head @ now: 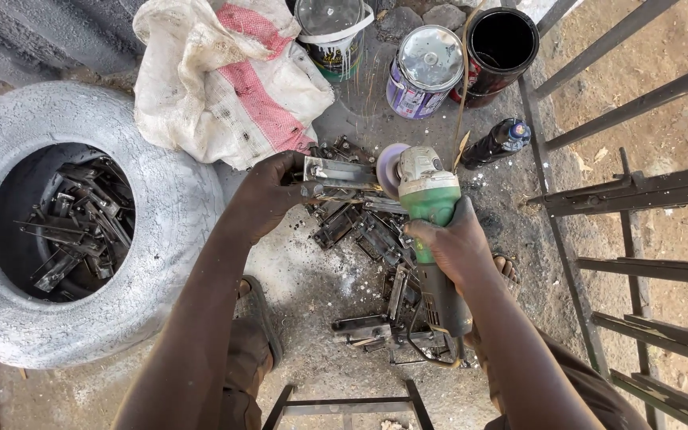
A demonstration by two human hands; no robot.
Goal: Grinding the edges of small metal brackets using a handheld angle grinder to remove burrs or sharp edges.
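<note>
The right hand (449, 243) is wrapped tight around the body of a green and grey angle grinder (431, 215), fingers closed over its green housing, the black handle running back under the wrist. The grinder's round disc (390, 169) stands on edge against a small flat piece of grey steel plate (336, 170), which the left hand (268, 195) pinches firmly at its left end, fingers curled shut on it. Both hover above a loose heap of dark cut metal brackets (376, 239) lying on the bare concrete floor (312, 287), roughly at the middle of the view.

To the left, close beside the left forearm, sits a large whitewashed tyre (165, 231) with more metal pieces (73, 227) piled in its hollow. Beyond the hands, a crumpled white and red sack (224, 87) nearly touches the steel plate, and three paint cans (426, 72) stand along the far edge. A dark bottle with a blue cap (497, 142) lies just right of the grinder head. A black welded bar frame (639, 191) closes off the right side, leaving only a narrow strip of floor beside the right arm. Near the bottom edge another bar frame (344, 402) lies between the knees.
</note>
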